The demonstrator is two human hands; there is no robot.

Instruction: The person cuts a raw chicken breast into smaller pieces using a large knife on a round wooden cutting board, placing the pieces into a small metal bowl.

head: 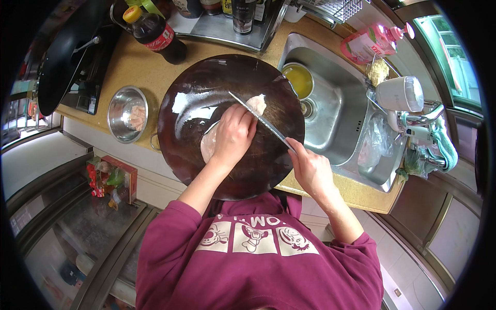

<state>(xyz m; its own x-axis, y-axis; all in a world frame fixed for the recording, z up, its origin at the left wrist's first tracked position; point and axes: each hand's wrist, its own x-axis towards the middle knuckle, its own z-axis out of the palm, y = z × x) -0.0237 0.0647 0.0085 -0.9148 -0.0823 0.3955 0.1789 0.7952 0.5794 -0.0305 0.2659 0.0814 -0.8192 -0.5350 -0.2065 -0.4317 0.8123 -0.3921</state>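
A large round dark cutting board lies on the counter before me. My right hand grips a kitchen knife, its blade pointing up and left across the board. My left hand presses on a pale piece of raw meat, partly hidden under the palm and fingers. Just beyond the blade, a smaller pale piece of meat rests on the board. To the left of the board stands a steel bowl with pink meat pieces in it.
At the right is a steel sink holding a bowl of yellowish liquid. A cola bottle and a metal rack with several bottles stand behind the board. Farther left is a black wok; a pink pump bottle stands behind the sink.
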